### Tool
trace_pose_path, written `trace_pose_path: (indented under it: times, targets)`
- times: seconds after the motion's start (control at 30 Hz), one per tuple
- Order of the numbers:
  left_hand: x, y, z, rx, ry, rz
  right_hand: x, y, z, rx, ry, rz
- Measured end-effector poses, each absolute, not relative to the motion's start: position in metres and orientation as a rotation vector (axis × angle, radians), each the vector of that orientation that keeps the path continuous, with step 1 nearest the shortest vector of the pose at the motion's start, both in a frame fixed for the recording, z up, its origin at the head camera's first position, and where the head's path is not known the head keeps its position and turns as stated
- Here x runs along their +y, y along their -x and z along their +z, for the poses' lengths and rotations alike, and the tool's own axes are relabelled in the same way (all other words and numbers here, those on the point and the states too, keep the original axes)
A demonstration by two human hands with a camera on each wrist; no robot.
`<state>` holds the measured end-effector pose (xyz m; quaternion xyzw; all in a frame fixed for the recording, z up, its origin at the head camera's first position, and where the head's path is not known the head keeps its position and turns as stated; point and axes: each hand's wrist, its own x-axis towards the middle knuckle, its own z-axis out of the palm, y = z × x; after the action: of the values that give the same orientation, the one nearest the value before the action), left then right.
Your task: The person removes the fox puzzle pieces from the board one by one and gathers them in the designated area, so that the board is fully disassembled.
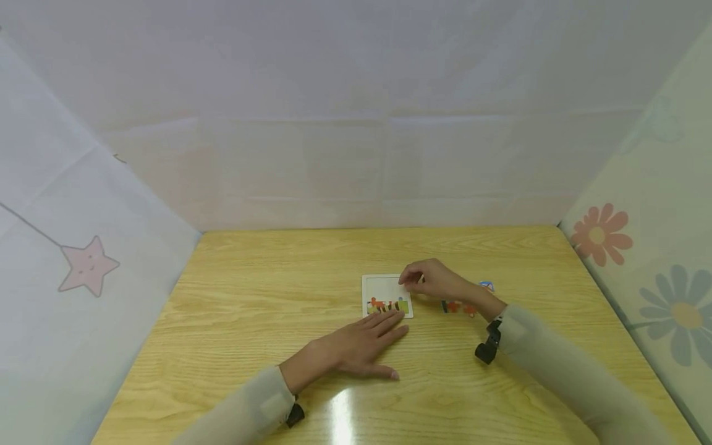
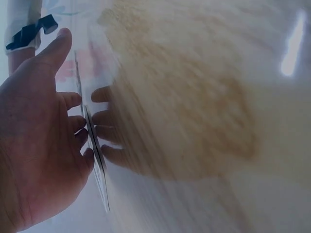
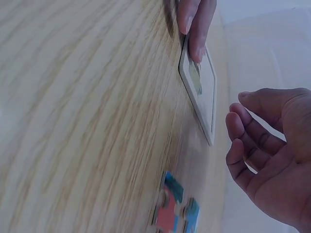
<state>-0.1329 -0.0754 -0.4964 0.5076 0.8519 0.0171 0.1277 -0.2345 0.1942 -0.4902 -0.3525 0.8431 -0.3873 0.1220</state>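
The left hand, fingers straight, rests on the puzzle board's near edge. The right hand, loosely curled and empty, hovers by the board's right side, loose pieces nearby

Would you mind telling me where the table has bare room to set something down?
The table is bare left of the puzzle frame, out to the table's left edge, and behind the frame up to the back cloth. It is crowded where the left hand touches the frame, the right hand hovers at its right side, and loose pieces lie nearby.
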Motion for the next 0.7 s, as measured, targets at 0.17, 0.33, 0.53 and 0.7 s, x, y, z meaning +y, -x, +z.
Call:
trace_pose_path:
  times: [0.17,0.33,0.53,0.7]
  targets:
    - [-0.072,0.131,-0.498,2.486,-1.462,0.028,0.181,0.24,-0.493,2.444,1.075,-1.099]
    - [-0.071,0.131,-0.499,2.505,-1.467,-0.007,0.169,0.244,-0.496,2.414,1.093,-1.083]
    - [-0.071,0.13,-0.5,2.512,-1.459,-0.02,0.156,0.245,-0.498,2.353,1.088,-1.078]
    - [-0.072,0.129,-0.499,2.51,-1.458,-0.031,0.147,0.246,-0.501,2.309,1.087,-1.062]
